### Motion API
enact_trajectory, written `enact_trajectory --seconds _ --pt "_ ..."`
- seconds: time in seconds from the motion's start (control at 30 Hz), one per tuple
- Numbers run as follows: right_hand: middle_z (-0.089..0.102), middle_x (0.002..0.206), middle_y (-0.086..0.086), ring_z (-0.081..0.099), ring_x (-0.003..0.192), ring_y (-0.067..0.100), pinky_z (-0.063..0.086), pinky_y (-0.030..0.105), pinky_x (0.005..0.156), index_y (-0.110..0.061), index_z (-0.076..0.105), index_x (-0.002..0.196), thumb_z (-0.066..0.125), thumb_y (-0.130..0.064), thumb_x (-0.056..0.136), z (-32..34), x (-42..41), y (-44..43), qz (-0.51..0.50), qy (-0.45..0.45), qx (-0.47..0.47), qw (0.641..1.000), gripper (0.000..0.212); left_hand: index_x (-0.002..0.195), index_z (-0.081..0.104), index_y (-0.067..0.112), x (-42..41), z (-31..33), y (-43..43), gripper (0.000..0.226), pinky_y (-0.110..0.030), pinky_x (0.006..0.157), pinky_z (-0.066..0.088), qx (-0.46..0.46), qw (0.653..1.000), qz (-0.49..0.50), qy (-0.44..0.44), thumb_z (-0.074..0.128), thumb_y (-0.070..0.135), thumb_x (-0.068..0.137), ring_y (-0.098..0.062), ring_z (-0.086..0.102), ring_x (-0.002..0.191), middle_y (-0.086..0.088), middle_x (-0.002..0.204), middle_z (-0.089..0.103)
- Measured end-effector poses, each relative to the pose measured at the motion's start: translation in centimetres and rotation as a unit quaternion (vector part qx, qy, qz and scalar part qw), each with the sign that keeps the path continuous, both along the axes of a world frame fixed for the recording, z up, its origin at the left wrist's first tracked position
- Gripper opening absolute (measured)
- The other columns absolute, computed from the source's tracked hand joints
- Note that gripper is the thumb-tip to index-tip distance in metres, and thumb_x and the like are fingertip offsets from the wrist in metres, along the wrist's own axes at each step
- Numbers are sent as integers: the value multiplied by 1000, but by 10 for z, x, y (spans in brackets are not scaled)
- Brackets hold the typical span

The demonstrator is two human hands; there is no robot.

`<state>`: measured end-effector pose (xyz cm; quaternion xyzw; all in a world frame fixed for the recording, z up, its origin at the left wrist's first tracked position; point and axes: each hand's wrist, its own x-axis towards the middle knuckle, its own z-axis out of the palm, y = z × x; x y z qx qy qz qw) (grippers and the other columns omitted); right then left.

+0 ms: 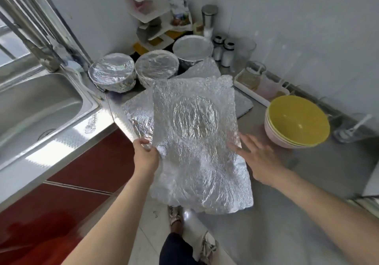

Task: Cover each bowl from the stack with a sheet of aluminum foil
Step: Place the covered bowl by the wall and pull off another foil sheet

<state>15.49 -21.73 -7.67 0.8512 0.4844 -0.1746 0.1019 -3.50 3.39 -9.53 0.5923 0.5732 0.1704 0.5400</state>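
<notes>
Head view. Three covered bowls (156, 66) stand in a row at upper centre; I count these as done. The stack (297, 122) of bare bowls, yellow inside, sits at right of the frame, well apart from them. I judge the task roughly midway, with several bowls left.

My left hand (145, 153) pinches the left edge of a crinkled sheet (194, 133), held at centre over more foil (133, 110) spread on the surface (276, 213). My right hand (256, 158) is open with fingers spread at the sheet's right edge; blur hides whether it touches.

The surface's front edge runs just beside my left hand, and the sink (30, 104) lies at left. Bare surface shows at lower right, beside the stack. The upper right is crowded by a tray (252, 92) and jars.
</notes>
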Motion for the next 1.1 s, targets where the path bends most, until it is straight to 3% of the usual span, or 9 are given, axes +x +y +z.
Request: enact_trajectory --seconds 0.2,0.33,0.47,0.53,0.67,0.77,0.87,1.0,1.1 --pt "-18 159 -6 -11 148 18 22 43 111 -42 -13 148 43 6 89 -13 7 -15 92 -9 -18 996 94 85 51 16 -8 -12 9 32 -31 46 30 -88 995 -8 -36 36 -12 88 -20 40 47 -12 67 53" --pt "29 156 3 31 142 25 46 47 93 -32 36 146 67 13 68 -27 22 -20 135 -51 67 987 95 92 63 12 -10 -9 12 36 -18 35 25 -112 993 -42 -15 37 -13 89 -16 34 37 -12 59 51" --pt "66 124 1 62 114 24 54 40 70 -22 74 105 76 1 65 -29 31 -22 158 -62 139 976 46 102 73 13 -8 -9 20 40 -21 44 30 -151 985 -84 -13 40 -6 88 -16 39 43 -6 60 49" --pt "70 115 -4 65 109 22 54 38 69 -23 76 94 65 -6 68 -33 36 -23 146 -63 177 971 33 100 76 14 -7 -3 23 45 -22 43 38 -158 980 -121 -7 35 -4 89 -17 47 52 -4 73 59" --pt "69 118 2 65 110 26 52 45 77 -19 73 102 76 11 60 -41 40 -31 11 38 242 970 52 111 73 12 -15 -2 37 57 -24 54 52 -140 961 -240 -7 32 -18 87 -23 52 72 -1 107 70" --pt "68 118 2 65 107 22 54 41 85 -17 71 109 65 -8 87 -35 37 -32 -78 104 291 948 24 113 72 25 -16 -6 44 55 -18 70 52 -63 940 -334 39 49 -17 85 -15 60 80 -5 92 73" --pt "72 101 3 66 93 18 51 41 80 -15 71 99 56 -21 94 -40 36 -33 -135 127 289 939 17 102 72 28 -11 -7 43 50 -13 56 45 -27 933 -353 61 60 -15 81 -4 57 55 -8 67 66" --pt "64 74 6 60 71 23 47 38 66 -7 63 74 37 -62 92 -56 40 -36 -220 142 292 920 63 97 76 28 -9 -17 43 46 -17 67 54 -5 940 -338 46 65 -13 78 -20 68 79 -12 93 74" --pt "39 54 -1 40 54 18 29 24 54 -17 39 54 59 -26 93 -50 36 -26 -269 137 306 903 45 96 76 34 -5 -18 40 40 -29 77 57 28 936 -348 48 86 7 68 -23 63 87 -2 106 64"
